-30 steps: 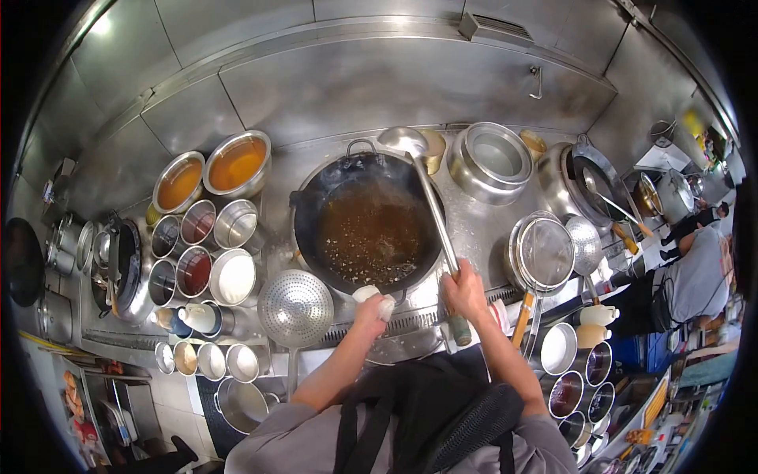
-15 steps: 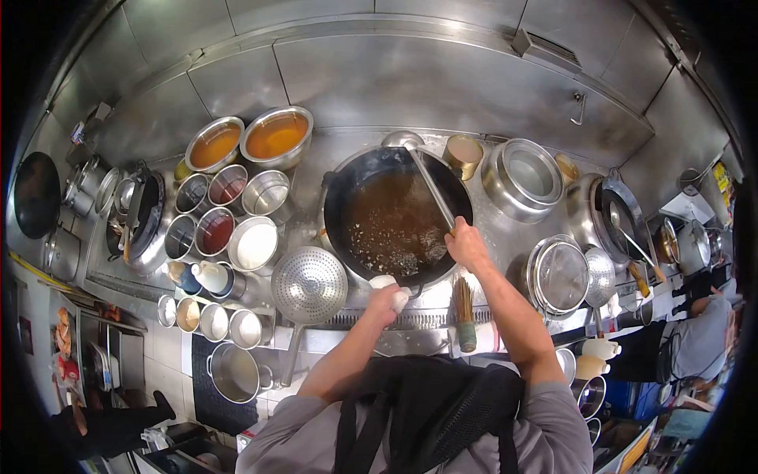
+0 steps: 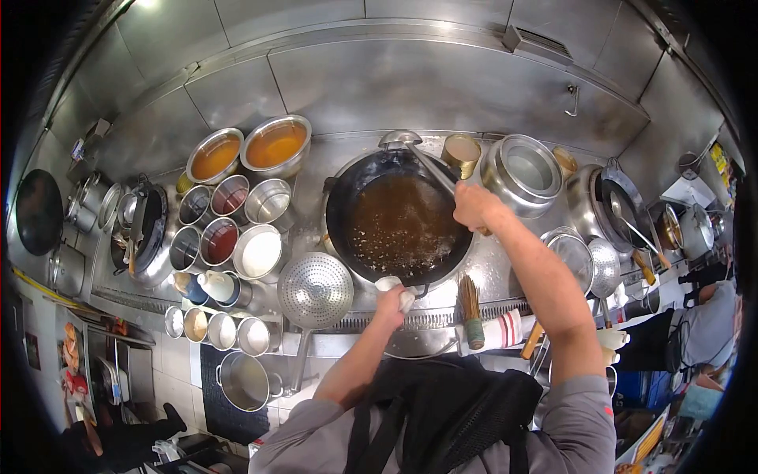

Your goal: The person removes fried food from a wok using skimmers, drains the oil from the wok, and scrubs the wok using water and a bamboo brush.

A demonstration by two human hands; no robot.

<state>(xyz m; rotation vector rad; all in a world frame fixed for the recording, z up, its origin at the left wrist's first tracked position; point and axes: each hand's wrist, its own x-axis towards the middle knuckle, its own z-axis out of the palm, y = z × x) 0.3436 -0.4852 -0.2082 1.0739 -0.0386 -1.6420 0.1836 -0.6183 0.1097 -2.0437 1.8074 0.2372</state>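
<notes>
A dark wok [image 3: 341, 229] holds brown liquid [image 3: 399, 209] with pale bits floating on it. My left hand [image 3: 388, 306] is closed around a folded white cloth [image 3: 406, 300], pressed at the wok's near rim. My right hand [image 3: 479, 207] grips the long handle of a metal ladle [image 3: 434, 170] above the wok's right side. The ladle's bowl [image 3: 400, 139] is at the far rim, beyond the liquid; its contents cannot be made out. Below the wok's right edge lies a bamboo brush [image 3: 470, 310] with a green-wrapped handle.
To the wok's left rest a perforated strainer [image 3: 315, 290], several seasoning pots [image 3: 219, 240] and two bowls of orange liquid [image 3: 276, 147]. Stacked metal pots [image 3: 523, 175] and a tin can [image 3: 462, 154] stand right. A striped towel [image 3: 502, 328] lies on the front edge. Another person [image 3: 703, 324] is at far right.
My right hand has risen and moved away from me with the ladle handle, whose bowl stays near the far rim. My left hand keeps its hold on the cloth. The view has shifted slightly.
</notes>
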